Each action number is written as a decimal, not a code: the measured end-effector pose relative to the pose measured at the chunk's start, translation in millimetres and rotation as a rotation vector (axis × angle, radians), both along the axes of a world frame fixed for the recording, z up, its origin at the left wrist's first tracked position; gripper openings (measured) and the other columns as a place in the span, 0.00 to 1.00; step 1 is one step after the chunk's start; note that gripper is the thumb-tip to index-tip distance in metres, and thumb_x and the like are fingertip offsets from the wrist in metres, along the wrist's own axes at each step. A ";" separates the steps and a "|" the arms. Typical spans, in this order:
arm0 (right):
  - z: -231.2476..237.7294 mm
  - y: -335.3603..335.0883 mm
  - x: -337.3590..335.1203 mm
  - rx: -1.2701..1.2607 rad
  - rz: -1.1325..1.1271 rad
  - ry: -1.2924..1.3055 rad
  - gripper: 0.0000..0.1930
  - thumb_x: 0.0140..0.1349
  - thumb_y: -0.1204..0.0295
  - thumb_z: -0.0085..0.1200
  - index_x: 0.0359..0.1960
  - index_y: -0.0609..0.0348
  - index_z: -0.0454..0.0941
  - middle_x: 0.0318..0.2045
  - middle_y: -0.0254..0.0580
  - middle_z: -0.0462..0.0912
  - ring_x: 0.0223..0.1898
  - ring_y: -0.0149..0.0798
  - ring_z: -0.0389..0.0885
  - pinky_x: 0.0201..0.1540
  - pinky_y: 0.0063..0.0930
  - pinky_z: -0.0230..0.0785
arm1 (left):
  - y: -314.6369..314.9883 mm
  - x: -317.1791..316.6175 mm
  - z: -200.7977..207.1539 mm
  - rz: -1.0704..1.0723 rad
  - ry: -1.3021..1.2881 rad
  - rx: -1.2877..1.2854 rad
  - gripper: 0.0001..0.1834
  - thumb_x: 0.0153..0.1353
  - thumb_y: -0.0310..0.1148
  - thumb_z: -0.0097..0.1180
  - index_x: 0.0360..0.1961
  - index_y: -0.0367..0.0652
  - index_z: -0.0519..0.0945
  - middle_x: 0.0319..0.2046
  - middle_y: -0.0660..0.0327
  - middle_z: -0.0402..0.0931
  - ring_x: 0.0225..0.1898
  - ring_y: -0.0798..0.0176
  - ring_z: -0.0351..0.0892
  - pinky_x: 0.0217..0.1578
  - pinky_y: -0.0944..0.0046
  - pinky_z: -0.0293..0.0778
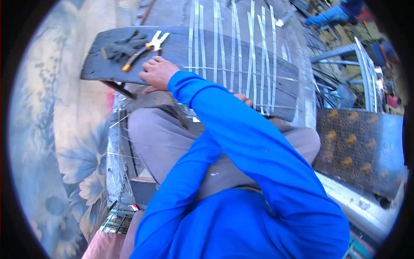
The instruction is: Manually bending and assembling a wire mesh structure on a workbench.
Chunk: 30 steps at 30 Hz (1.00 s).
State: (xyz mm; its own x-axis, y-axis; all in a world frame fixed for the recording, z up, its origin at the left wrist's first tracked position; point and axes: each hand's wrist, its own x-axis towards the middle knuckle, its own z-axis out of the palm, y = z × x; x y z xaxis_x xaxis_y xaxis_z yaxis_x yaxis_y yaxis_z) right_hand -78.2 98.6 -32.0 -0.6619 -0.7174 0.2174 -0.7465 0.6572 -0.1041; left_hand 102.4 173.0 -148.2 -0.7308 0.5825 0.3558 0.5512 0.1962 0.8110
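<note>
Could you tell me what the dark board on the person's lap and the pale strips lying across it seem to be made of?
The board looks like weathered wood: dull grey-black, with rough, worn edges and no shine. The strips seem to be thin metal, perhaps sheet steel or aluminium: flat, narrow, silvery and reflective, some crossing one another. The right hand rests on the board beside orange-handled pliers.

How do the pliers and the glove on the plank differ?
The pliers are rigid metal with orange handles and pale jaws, lying diagonally; the glove is dark, soft and crumpled. The right hand sits nearer the pliers. Both rest on the dark plank, touching each other.
</note>
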 end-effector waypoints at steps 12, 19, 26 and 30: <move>69.5 308.8 224.2 -0.108 -0.625 -0.159 0.18 0.66 0.61 0.66 0.54 0.54 0.85 0.50 0.46 0.86 0.55 0.54 0.81 0.58 0.45 0.75 | -11.9 -12.5 108.5 0.095 0.386 -0.323 0.28 0.66 0.58 0.63 0.56 0.49 0.81 0.48 0.59 0.76 0.59 0.57 0.75 0.71 0.46 0.60; 34.6 293.2 264.0 -0.122 -0.754 -0.084 0.29 0.61 0.55 0.71 0.62 0.50 0.81 0.58 0.41 0.81 0.60 0.48 0.78 0.64 0.45 0.66 | -1.5 -2.7 118.9 0.147 0.433 -0.381 0.20 0.68 0.50 0.64 0.56 0.56 0.81 0.45 0.59 0.75 0.54 0.53 0.74 0.64 0.45 0.61; 29.7 278.8 262.4 -0.105 -0.683 0.052 0.23 0.64 0.62 0.68 0.61 0.47 0.82 0.56 0.38 0.80 0.59 0.47 0.78 0.63 0.45 0.67 | 7.5 6.0 117.1 0.124 0.352 -0.405 0.20 0.69 0.44 0.62 0.58 0.49 0.79 0.50 0.56 0.75 0.53 0.49 0.73 0.58 0.46 0.65; 24.3 278.9 259.5 -0.229 -0.702 -0.031 0.22 0.61 0.66 0.69 0.58 0.48 0.83 0.51 0.38 0.81 0.55 0.47 0.79 0.64 0.48 0.68 | 10.5 9.9 117.6 0.148 0.329 -0.415 0.21 0.69 0.42 0.62 0.60 0.50 0.79 0.51 0.56 0.75 0.53 0.49 0.73 0.57 0.46 0.66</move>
State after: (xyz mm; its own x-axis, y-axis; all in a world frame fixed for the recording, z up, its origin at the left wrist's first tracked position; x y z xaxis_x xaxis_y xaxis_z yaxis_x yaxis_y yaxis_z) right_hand 181.3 377.5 -7.7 -0.9567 -0.0618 0.2845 -0.1530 0.9382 -0.3105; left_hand 112.3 183.5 -30.6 -0.7043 0.6220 0.3421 0.7051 0.5573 0.4384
